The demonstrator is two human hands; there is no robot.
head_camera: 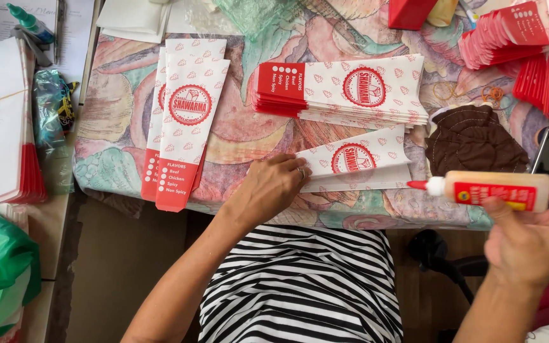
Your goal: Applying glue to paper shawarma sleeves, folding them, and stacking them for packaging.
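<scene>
The left hand [268, 190] lies flat, fingers pressing the near end of a paper sleeve [357, 165] at the table's [249, 136] front edge. At 3 o'clock of it, the right hand [532, 238] grips a glue bottle [494, 189], red tip pointing toward the sleeve. A stack [351, 89] sits at 12 o'clock.

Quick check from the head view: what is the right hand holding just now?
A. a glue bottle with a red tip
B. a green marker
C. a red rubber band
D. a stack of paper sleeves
A. The right hand grips a glue bottle lying sideways, its red tip pointing left toward the paper sleeve that the left hand presses onto the table.
</scene>
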